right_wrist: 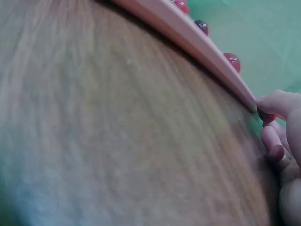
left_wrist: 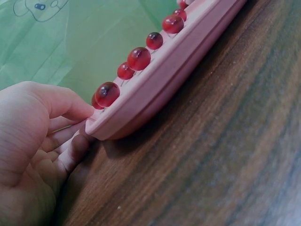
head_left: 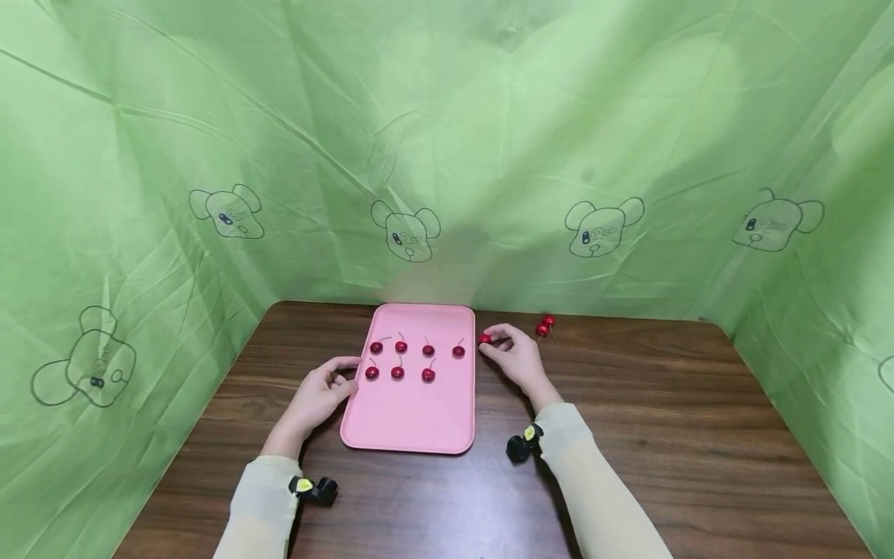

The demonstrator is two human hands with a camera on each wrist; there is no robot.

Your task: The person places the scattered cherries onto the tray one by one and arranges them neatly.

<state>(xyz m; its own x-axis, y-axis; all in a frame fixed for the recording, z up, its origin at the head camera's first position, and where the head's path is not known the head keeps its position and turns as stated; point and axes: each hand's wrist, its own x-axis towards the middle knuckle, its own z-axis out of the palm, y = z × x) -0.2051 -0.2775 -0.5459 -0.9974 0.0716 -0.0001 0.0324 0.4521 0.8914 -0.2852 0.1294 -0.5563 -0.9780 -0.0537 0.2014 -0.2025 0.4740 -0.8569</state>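
Note:
Several red cherries with stems lie in two rows on a pink tray. At the tray's left rim, my left hand pinches the edge between thumb and fingers; the left wrist view shows this hand close up at the tray corner. Just off the right rim, my right hand holds a single cherry between thumb and fingertips. In the right wrist view that cherry is partly hidden by the fingers of the right hand.
A pair of loose cherries lies on the brown wooden table behind and right of my right hand. Green cloth with bear-head drawings hangs around the table's back and sides. A black camera is strapped to each wrist.

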